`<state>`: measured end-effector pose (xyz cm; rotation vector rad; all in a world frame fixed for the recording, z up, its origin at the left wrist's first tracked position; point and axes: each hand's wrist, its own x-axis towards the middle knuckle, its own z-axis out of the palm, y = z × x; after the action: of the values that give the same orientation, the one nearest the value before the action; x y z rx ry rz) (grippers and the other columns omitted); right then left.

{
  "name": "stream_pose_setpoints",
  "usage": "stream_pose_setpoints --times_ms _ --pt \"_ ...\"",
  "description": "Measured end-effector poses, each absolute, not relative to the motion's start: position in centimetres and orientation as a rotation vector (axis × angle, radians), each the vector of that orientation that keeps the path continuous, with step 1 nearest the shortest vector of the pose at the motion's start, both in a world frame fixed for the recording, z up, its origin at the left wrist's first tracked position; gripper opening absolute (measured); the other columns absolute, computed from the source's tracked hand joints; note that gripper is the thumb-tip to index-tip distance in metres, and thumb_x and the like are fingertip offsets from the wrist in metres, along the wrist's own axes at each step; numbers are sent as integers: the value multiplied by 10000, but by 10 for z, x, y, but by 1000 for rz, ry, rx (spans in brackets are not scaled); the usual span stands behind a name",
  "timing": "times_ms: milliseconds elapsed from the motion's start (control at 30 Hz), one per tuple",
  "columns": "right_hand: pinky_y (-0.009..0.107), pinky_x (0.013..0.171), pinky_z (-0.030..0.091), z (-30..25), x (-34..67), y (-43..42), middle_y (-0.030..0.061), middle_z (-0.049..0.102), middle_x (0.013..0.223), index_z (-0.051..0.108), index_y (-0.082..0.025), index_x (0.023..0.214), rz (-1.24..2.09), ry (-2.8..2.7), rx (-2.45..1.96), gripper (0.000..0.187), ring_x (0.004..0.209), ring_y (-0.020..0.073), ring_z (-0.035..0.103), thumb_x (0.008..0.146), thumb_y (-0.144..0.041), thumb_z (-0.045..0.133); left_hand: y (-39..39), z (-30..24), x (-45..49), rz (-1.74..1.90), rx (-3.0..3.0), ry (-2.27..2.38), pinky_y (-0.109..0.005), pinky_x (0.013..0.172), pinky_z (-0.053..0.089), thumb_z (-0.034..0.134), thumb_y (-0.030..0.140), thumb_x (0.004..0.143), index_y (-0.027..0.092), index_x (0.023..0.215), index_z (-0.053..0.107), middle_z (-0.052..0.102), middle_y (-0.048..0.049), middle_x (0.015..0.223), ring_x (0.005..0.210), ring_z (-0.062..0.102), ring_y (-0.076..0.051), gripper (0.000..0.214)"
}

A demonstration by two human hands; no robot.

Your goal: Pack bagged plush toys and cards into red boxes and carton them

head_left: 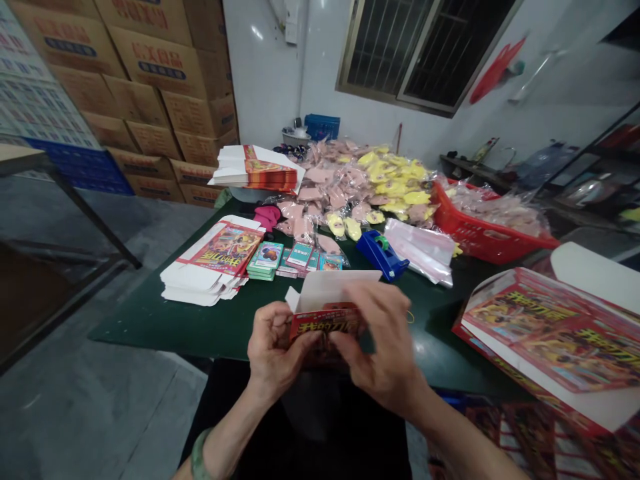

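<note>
The left hand (275, 350) has its fingers curled and pinches the left side of a box (325, 321), thumb on the front. The right hand (384, 333) is blurred, its thumb by the front and its fingers arched over the right end; how firmly it holds cannot be told. The box is just above the near edge of the green table (430, 350), its white flap up; yellow characters on its red front are partly covered by the thumbs.

Similar yellow characters, apparently 我的刀盾, mark the flat boxes (227, 252) beyond the left hand and, twice over, the display (555, 327) at right. Beside the flat boxes, the cards (265, 259) lie in stacks, green-bordered and teal, with print too small to read.

The blue dispenser (380, 255) and clear bags (423, 252) show no legible brand. Behind lie pink and yellow packets (340, 190), next to a red basket (475, 230). Cartons (155, 63) at upper left bear red characters, the last two seemingly 食品, above a dark oval whose lettering is too blurred to read.
</note>
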<state>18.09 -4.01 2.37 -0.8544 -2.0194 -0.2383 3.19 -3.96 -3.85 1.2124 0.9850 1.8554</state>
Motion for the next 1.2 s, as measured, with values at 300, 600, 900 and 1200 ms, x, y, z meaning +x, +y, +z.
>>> stream_pose_setpoints --times_ms 300,600,900,1200 --pt "384 851 507 -36 177 -11 100 600 1093 389 -213 1184 684 -1408 -1024 386 980 198 609 846 -271 565 -12 -65 21 1708 1401 1129 -314 877 522 662 273 750 196 1255 488 641 -89 1147 993 644 -212 540" --pt "346 870 502 -54 181 -13 83 571 1156 442 -256 1251 489 -1538 -948 404 1024 184 591 860 -201 529 -20 -53 9 1710 1697 1137 -240 746 510 663 200 739 234 1168 557 661 -40 1027 830 648 -158 443" --pt "285 686 501 -21 191 -26 31 586 903 575 -252 1004 576 -1438 -888 144 820 160 603 880 -255 503 -29 -27 25 1965 1470 1099 -253 712 439 526 228 847 196 770 654 657 -28 912 847 601 -170 153" --pt "277 740 475 -4 203 -35 25 583 931 645 -258 966 686 -1614 -842 171 860 149 576 870 -182 527 -31 -8 16 1603 1325 777 -345 708 536 532 221 827 219 1012 589 660 -86 1040 850 660 -214 193"
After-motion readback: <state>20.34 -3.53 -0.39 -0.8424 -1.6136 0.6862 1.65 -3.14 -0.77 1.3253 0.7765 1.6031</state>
